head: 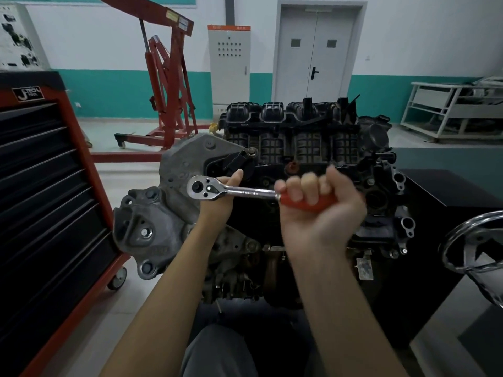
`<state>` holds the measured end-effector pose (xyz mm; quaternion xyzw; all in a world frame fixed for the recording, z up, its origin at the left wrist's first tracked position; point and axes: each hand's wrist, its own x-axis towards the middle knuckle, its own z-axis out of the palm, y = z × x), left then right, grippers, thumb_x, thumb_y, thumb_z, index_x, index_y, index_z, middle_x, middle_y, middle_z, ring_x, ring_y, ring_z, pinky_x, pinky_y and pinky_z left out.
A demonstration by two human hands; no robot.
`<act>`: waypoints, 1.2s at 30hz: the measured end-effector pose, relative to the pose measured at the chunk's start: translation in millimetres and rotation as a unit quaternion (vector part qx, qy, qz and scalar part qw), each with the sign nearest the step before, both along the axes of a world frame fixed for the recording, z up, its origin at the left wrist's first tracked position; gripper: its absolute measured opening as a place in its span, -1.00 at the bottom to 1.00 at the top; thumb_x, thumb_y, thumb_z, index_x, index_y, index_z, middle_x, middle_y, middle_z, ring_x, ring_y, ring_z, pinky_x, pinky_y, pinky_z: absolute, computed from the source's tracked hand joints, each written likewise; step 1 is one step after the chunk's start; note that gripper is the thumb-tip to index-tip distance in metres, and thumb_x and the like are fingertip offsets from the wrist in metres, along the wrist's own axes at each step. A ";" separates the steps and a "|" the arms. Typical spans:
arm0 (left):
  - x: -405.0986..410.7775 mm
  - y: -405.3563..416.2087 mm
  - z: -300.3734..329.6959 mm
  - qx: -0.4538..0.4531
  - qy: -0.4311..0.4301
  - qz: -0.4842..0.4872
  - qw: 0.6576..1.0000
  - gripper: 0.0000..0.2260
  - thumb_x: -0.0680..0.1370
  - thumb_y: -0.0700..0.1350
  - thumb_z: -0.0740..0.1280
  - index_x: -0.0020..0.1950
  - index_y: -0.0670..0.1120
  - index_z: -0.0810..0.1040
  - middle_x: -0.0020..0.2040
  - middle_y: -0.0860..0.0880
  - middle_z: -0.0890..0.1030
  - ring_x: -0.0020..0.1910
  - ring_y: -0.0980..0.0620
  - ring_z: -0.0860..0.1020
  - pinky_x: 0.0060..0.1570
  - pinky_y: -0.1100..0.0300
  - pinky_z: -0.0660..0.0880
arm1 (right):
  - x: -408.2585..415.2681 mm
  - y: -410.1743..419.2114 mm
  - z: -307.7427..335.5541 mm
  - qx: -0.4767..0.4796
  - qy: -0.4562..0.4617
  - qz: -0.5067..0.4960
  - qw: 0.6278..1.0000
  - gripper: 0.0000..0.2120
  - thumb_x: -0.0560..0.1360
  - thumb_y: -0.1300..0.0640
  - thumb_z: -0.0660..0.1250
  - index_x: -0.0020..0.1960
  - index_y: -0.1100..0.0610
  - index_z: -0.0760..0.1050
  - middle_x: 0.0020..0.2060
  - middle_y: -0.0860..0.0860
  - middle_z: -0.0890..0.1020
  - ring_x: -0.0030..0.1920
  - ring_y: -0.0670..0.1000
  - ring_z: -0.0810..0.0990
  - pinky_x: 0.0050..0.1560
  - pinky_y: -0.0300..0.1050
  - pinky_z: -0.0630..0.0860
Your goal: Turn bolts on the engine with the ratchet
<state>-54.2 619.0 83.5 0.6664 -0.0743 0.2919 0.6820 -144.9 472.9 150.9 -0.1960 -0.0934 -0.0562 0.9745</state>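
Grey trouser knee sits lowest in view, between my two forearms. Above it, my right hand is closed in a full fist around the red grip of the ratchet wrench, knuckles upward. From that fist the chrome shank runs leftward to the ratchet head, which my left hand steadies from behind, thumb raised beside the head; its other fingers are hidden, so I cannot tell how they curl. Both hands hold the wrench in front of the engine, near its grey cast bracket. Left stands a red tool cabinet. Farther back, a red engine hoist, grey electrical cabinet and double door.
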 end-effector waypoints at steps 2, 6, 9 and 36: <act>3.3 0.0 -6.2 -0.003 0.071 0.022 0.997 -0.71 0.57 0.01 0.33 -0.35 0.05 0.44 -0.39 0.23 0.45 -0.43 0.28 0.40 -0.34 0.44 0.32 | 17.8 -3.5 18.9 -0.020 -0.020 0.033 0.999 -0.68 0.45 0.24 0.15 -0.47 0.08 0.24 -0.61 -0.03 0.23 -0.56 -0.02 0.23 -0.40 -0.17 0.36; 6.7 0.7 -15.2 -0.002 0.046 0.005 0.999 -0.64 0.58 -0.08 0.31 -0.44 -0.03 0.51 -0.52 0.24 0.46 -0.50 0.32 0.43 -0.35 0.53 0.34 | 49.6 -3.1 56.8 -0.138 -0.054 0.106 0.983 -0.64 0.48 0.25 0.14 -0.49 0.10 0.25 -0.64 -0.04 0.23 -0.60 -0.03 0.22 -0.45 -0.23 0.36; 1.7 -0.4 -13.7 0.005 0.047 -0.006 0.999 -0.70 0.55 -0.05 0.31 -0.37 -0.05 0.45 -0.52 0.25 0.46 -0.49 0.32 0.43 -0.38 0.54 0.34 | 50.9 -0.9 62.3 -0.147 -0.051 0.115 0.981 -0.64 0.49 0.24 0.15 -0.47 0.10 0.24 -0.63 -0.04 0.23 -0.59 -0.04 0.22 -0.45 -0.23 0.35; 2.4 -2.7 -10.2 -0.027 0.039 0.001 0.999 -0.61 0.56 -0.13 0.34 -0.48 0.05 0.56 -0.53 0.24 0.46 -0.51 0.32 0.43 -0.39 0.50 0.35 | 44.9 -2.0 53.7 -0.115 -0.024 0.108 0.987 -0.67 0.45 0.25 0.18 -0.48 0.10 0.26 -0.62 -0.04 0.25 -0.59 -0.03 0.24 -0.44 -0.24 0.38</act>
